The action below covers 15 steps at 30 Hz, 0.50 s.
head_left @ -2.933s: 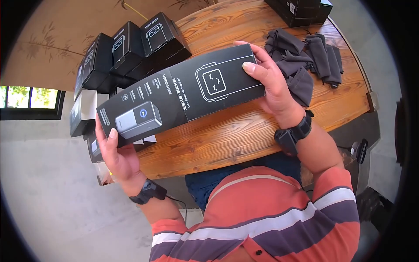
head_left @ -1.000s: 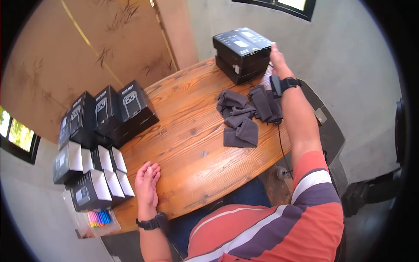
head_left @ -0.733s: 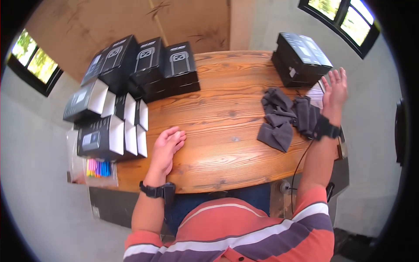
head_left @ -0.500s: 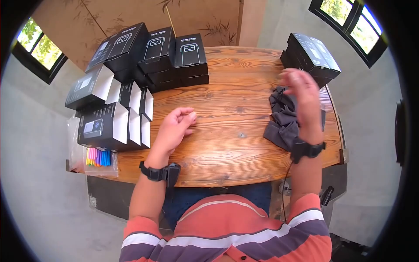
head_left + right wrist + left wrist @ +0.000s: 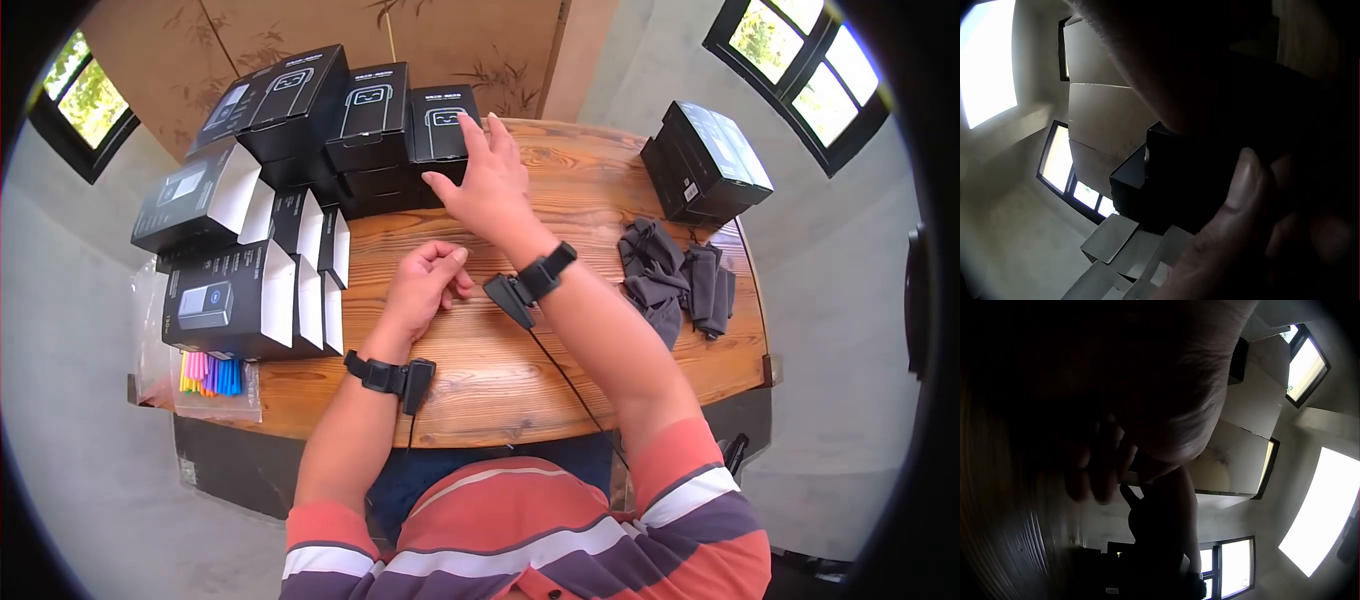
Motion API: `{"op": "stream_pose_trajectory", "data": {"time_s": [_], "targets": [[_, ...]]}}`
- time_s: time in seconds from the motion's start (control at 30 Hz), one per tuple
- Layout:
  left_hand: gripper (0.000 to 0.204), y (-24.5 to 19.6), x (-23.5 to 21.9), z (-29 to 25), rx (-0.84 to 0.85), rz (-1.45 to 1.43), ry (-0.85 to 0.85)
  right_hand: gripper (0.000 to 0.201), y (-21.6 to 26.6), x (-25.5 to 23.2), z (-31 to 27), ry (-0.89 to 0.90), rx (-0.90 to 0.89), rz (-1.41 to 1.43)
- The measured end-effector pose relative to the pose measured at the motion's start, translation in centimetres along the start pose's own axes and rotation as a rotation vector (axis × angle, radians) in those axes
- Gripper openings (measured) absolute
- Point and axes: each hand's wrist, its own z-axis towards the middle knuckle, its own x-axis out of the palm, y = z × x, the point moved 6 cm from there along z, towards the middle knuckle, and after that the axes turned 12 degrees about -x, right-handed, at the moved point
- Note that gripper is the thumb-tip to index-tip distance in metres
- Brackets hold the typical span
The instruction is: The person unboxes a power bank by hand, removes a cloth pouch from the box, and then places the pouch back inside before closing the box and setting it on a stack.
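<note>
My right hand (image 5: 490,190) reaches over the table with fingers spread, right at the front of the rightmost black box (image 5: 437,142) in the back-left stack. Its fingertips overlap the box's printed face in the head view. In the right wrist view the thumb (image 5: 1247,178) shows beside dark boxes (image 5: 1179,178); the rest is in shadow. Close to the table's front half, my left hand (image 5: 420,288) rests with loosely curled fingers and nothing in it. The left wrist view shows that hand (image 5: 1100,465) dim, near the wood surface.
Open-ended black sleeves (image 5: 235,295) with white insides stand at the left, before more stacked black boxes (image 5: 290,105). A bag of coloured sticks (image 5: 212,376) lies at the front left. Grey cloth pouches (image 5: 655,265) and a box stack (image 5: 705,165) occupy the right side.
Both hands held a long black box earlier. A box then stood on the back-right stack beside my right hand, which has since swung left to the back-left boxes. The left hand has stayed over the table.
</note>
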Motion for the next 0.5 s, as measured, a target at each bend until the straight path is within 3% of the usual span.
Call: {"op": "stream_pose_trajectory", "data": {"time_s": [0.2,0.5], "targets": [[0.022,0.1,0.0,0.5,-0.011,-0.042,0.014,0.078,0.5,3.1,0.3,-0.007,0.021,-0.106],[0.024,0.1,0.3,0.8,-0.019,-0.018,0.015,0.075,0.3,3.2,0.4,-0.057,-0.008,-0.138]]}}
